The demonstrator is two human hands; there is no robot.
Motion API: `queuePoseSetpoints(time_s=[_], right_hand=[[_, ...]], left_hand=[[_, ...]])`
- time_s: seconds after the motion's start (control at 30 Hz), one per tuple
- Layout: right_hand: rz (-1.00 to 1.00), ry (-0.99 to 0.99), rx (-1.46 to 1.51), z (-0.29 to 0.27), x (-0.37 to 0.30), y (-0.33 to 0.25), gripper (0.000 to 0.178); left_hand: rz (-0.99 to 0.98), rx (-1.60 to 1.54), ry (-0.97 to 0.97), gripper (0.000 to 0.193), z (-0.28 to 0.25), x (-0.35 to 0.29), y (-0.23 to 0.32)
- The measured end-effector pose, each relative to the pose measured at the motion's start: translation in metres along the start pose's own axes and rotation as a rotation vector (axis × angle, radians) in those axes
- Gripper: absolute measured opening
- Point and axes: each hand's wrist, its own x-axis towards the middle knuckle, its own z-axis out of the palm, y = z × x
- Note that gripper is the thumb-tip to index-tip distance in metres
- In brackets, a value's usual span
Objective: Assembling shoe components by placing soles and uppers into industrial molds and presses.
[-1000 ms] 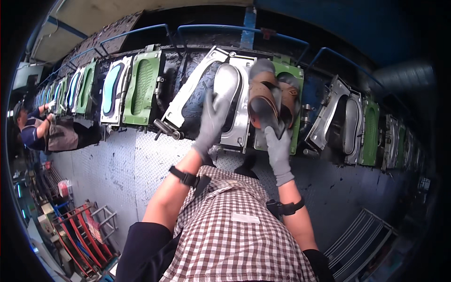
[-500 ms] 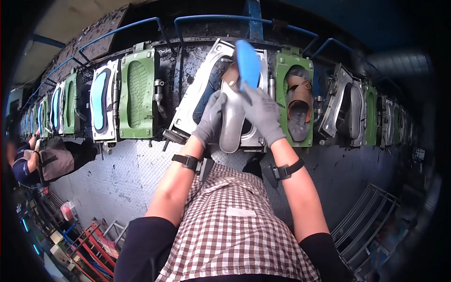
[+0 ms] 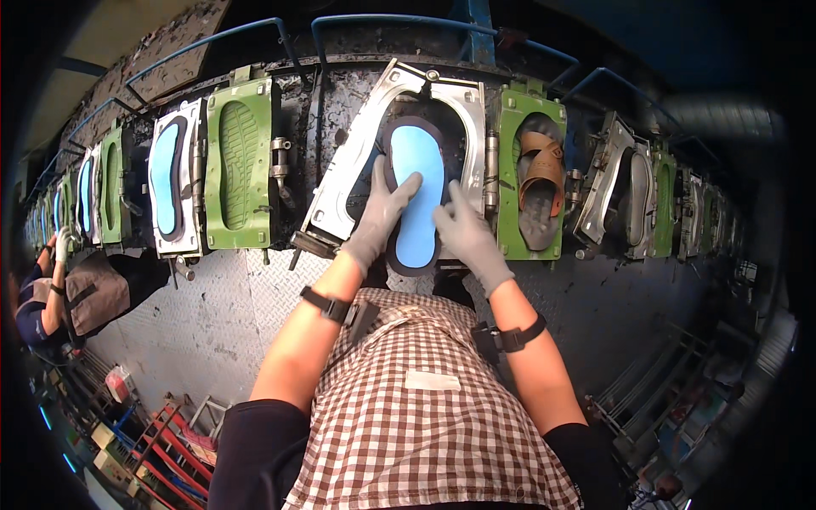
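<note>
A blue insole (image 3: 415, 204) with a dark rim lies lengthwise over the place of the silver foot-shaped last, which it hides. My left hand (image 3: 384, 208), in a grey glove, grips its left side, thumb flat on the blue face and fingers along the dark edge. At the insole's right edge is my right hand (image 3: 469, 234), also gloved, with its index finger stretched out and apart from the others; its fingertips are at or close to the rim. Behind both hands stands the tilted silver mould frame (image 3: 340, 191), its foot-shaped opening partly covered.
To the right, a green mould half (image 3: 508, 212) holds a brown strappy sandal (image 3: 541, 174). On the left are another green mould half (image 3: 240, 166) and a silver one with a blue insole (image 3: 167, 174). Blue rails (image 3: 399, 19) run behind. A co-worker (image 3: 72, 293) works at far left.
The blue insole, earlier raised on edge above the bare silver last, now lies flat over it. My left hand has shifted onto the insole; my right hand has come down to its right edge.
</note>
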Motion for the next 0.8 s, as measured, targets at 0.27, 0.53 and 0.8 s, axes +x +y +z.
queuePoseSetpoints(time_s=[0.27, 0.53, 0.8], right_hand=[[0.044, 0.07, 0.226, 0.022, -0.007, 0.002, 0.063], [-0.05, 0.162, -0.08, -0.012, 0.063, -0.003, 0.062], [-0.439, 0.151, -0.267, -0.036, 0.068, -0.035, 0.031]], left_hand=[[0.281, -0.04, -0.169, 0.103, 0.003, 0.045, -0.016], [0.314, -0.128, -0.06, 0.103, 0.047, 0.08, 0.018], [0.389, 0.635, 0.255, 0.083, 0.064, 0.042, -0.026]])
